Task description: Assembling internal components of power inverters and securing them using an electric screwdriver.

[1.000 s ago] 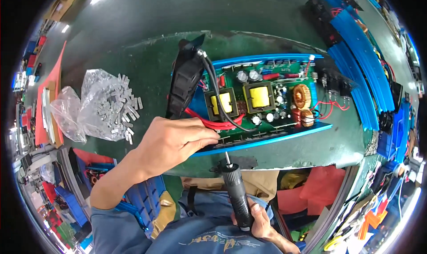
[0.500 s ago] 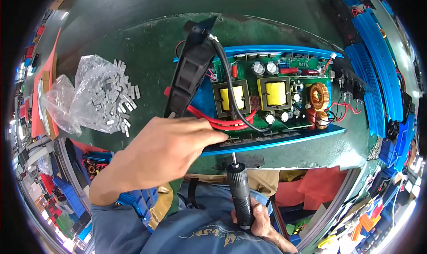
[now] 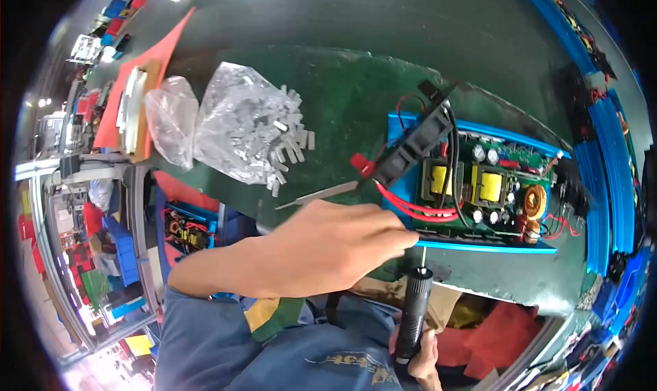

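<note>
My left hand (image 3: 335,244) reaches over the table edge. Its thumb and fingers are closed together at the near blue side rail (image 3: 493,247) of an open circuit-board unit; whatever lies between the fingertips is hidden. My right hand (image 3: 426,357), below the table edge, grips a black electric screwdriver (image 3: 415,312). Upright in the view, its bit meets the outer face of that rail, just beside my left fingertips. Yellow-wound transformers (image 3: 487,187) and a copper coil (image 3: 534,201) sit on the board. A black fan part (image 3: 414,148) stands tilted at the unit's left end, with red wires (image 3: 424,213) below it.
A clear plastic bag (image 3: 229,127) spills small grey pieces (image 3: 287,141) onto the green table. A thin pointed grey strip (image 3: 318,194) lies behind my left hand. More blue rails (image 3: 609,179) line the right. Orange sheet and papers (image 3: 133,107) stand at the left.
My view has swung left, so the unit, bag and both hands appear farther right. My left fingers stay at the near rail, and the screwdriver stays in my right hand below it.
</note>
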Motion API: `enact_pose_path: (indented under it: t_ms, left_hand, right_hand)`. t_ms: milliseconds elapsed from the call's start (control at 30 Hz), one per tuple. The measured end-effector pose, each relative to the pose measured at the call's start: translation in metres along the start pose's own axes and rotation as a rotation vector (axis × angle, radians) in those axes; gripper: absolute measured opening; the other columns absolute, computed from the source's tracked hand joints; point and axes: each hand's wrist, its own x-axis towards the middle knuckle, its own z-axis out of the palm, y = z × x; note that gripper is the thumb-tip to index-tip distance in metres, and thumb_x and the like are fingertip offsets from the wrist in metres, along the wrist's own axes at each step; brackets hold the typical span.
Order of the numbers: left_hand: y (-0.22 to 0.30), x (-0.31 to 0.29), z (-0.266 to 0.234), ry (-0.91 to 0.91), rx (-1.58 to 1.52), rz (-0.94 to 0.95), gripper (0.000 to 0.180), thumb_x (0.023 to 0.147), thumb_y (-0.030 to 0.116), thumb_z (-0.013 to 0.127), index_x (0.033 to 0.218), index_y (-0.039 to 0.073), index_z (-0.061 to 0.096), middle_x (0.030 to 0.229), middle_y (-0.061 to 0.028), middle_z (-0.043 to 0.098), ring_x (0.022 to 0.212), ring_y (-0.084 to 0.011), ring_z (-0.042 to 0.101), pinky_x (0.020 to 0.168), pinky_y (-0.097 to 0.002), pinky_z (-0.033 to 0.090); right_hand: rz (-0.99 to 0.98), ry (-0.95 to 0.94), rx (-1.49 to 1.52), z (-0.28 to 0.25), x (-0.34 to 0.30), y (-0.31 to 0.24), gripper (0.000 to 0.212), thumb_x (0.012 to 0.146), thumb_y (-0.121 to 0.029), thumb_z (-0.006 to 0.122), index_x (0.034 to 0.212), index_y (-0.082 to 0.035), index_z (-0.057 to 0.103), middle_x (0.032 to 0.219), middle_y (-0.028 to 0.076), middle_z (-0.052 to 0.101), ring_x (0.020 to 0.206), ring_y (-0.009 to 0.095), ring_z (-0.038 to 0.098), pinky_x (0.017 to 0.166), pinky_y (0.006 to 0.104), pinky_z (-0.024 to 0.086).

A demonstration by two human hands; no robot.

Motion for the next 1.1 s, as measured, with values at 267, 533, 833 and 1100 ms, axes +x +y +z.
enact_pose_path:
  t_ms: [267, 533, 833, 1100]
  left_hand:
    - [-0.063, -0.026, 0.012, 0.584, 0.204, -0.621, 0.016, 0.089, 0.006, 0.073, 0.105, 0.003, 0.071, 0.091, -0.0110, 0.066, 0.073, -0.0241, 0.065, 0.066, -0.0331, 0.051]
    - [-0.075, -0.039, 0.023, 0.502, 0.449, -0.531, 0.015, 0.091, 0.004, 0.066, 0.105, 0.002, 0.067, 0.096, -0.0155, 0.065, 0.083, -0.0372, 0.066, 0.074, -0.0417, 0.052]
    - [-0.004, -0.025, -0.010, 0.610, -0.121, -0.622, 0.027, 0.107, 0.017, 0.053, 0.129, 0.005, 0.064, 0.099, -0.0047, 0.069, 0.080, -0.0106, 0.063, 0.075, -0.0258, 0.052]
    - [0.043, 0.025, 0.012, 0.183, -0.222, -0.236, 0.021, 0.101, 0.004, 0.059, 0.117, 0.000, 0.071, 0.101, -0.0079, 0.072, 0.086, -0.0127, 0.067, 0.075, -0.0245, 0.052]
  right_hand:
    - [-0.101, 0.202, -0.229, -0.033, -0.014, 0.030, 0.061, 0.104, -0.043, 0.032, 0.135, 0.005, 0.054, 0.112, 0.017, 0.068, 0.102, 0.030, 0.062, 0.093, 0.0395, 0.048]
    - [-0.231, 0.222, -0.266, -0.028, -0.013, 0.038, 0.070, 0.108, -0.056, 0.028, 0.134, 0.005, 0.051, 0.089, 0.007, 0.063, 0.077, 0.013, 0.056, 0.073, 0.0291, 0.044]
    - [-0.185, 0.181, -0.206, -0.017, -0.011, 0.018, 0.071, 0.105, -0.060, 0.027, 0.132, 0.000, 0.053, 0.095, 0.005, 0.062, 0.084, 0.013, 0.053, 0.078, 0.0303, 0.044]
    - [-0.136, 0.213, -0.244, -0.018, -0.017, 0.004, 0.045, 0.108, -0.032, 0.037, 0.141, -0.002, 0.048, 0.094, 0.025, 0.066, 0.086, 0.038, 0.066, 0.081, 0.0433, 0.048]
